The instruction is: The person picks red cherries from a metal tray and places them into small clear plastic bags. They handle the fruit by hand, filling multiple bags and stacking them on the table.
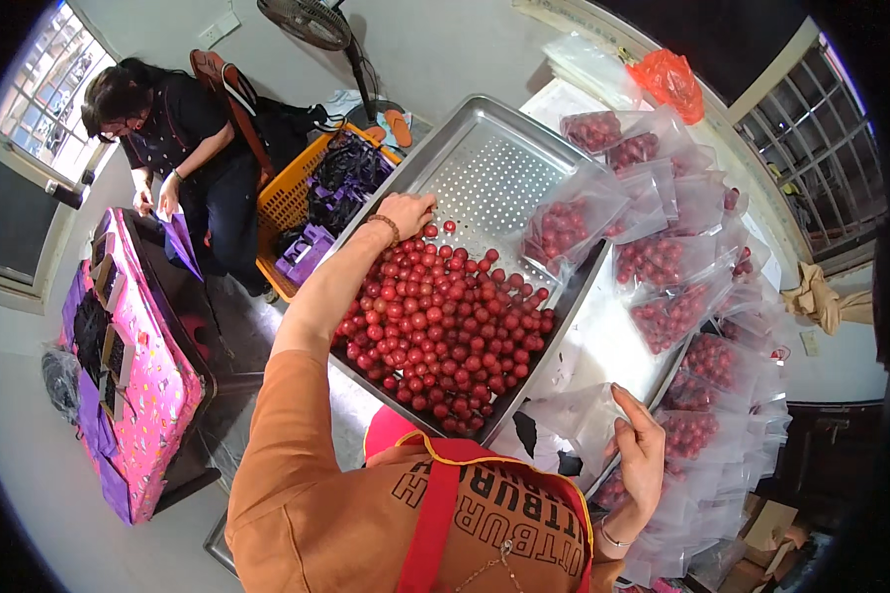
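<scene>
A perforated metal tray (482, 174) lies before me, its nearer part heaped with small round red balls or fruits (445, 319). My left hand (408, 213) is at the tray's left side, over the far edge of the heap, its fingers bent down; whether they hold a ball is hidden. On the right, my right hand (638, 445) has a clear plastic bag (589, 426) between thumb and fingers, beside the tray's near right edge. A filled clear bag (564, 230) rests on the tray's right rim.
Many filled bags (667, 311) cover the table at the right, near a red plastic bag (667, 83). A co-worker (185, 148) sits at the far left by a pink-covered table (163, 385), handling purple material. A yellow basket (289, 193) and a standing fan (356, 67) are beyond the tray.
</scene>
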`<state>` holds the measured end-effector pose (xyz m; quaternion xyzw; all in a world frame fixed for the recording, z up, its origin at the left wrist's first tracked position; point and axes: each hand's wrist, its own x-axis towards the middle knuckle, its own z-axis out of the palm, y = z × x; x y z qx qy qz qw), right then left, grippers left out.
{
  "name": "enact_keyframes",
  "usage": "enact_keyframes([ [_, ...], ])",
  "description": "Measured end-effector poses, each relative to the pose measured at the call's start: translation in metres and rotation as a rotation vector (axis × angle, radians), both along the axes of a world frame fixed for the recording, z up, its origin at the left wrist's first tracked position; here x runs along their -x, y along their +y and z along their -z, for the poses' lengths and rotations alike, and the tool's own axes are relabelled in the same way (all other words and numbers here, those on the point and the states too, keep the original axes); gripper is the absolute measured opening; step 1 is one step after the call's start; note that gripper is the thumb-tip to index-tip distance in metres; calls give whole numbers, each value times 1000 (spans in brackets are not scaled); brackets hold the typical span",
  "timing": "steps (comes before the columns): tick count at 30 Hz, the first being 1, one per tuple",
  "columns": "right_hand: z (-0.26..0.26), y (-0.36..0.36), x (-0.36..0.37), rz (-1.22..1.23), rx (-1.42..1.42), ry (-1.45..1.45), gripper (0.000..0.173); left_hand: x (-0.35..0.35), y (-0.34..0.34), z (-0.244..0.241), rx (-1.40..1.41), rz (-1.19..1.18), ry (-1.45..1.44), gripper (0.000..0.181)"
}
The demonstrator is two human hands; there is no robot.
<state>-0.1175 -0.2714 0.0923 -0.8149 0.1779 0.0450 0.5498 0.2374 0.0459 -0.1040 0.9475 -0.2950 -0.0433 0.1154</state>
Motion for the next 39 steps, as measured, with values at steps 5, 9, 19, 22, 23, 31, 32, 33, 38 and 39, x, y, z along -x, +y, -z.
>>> enact_keyframes([
  [5, -1, 2, 1, -37, 22, 6, 41, -9, 13, 0, 293, -83, 1, 24],
  [9, 0, 1, 3, -16, 17, -13, 42, -7, 23, -9, 933, -329, 627, 25],
  [19, 2, -17, 18, 38, -59, -242, 47, 59, 16, -15, 1731, -553, 1162, 15],
  [22, 0, -14, 21, 59, -22, -259, 50, 56, 19, -30, 1821, -475, 1214, 8],
  [23, -2, -13, 20, 74, -7, -264, 51, 47, 17, -39, 2096, -699, 1134, 7],
  [31, -4, -5, 22, 192, -61, -303, 57, 42, 96, -52, 2174, -336, 1332, 17],
  [32, -2, -4, 20, 208, -79, -287, 56, 42, 100, -45, 2186, -282, 1370, 18],
  [33, 1, -3, 18, 217, -105, -280, 56, 47, 97, -47, 2230, -318, 1290, 19],
  [38, -1, -3, 15, 118, -82, -269, 53, 57, 46, -73, 1992, -117, 1344, 18],
  [39, -2, -1, 16, 100, -59, -274, 53, 80, 4, -107, 1861, -264, 1166, 21],
])
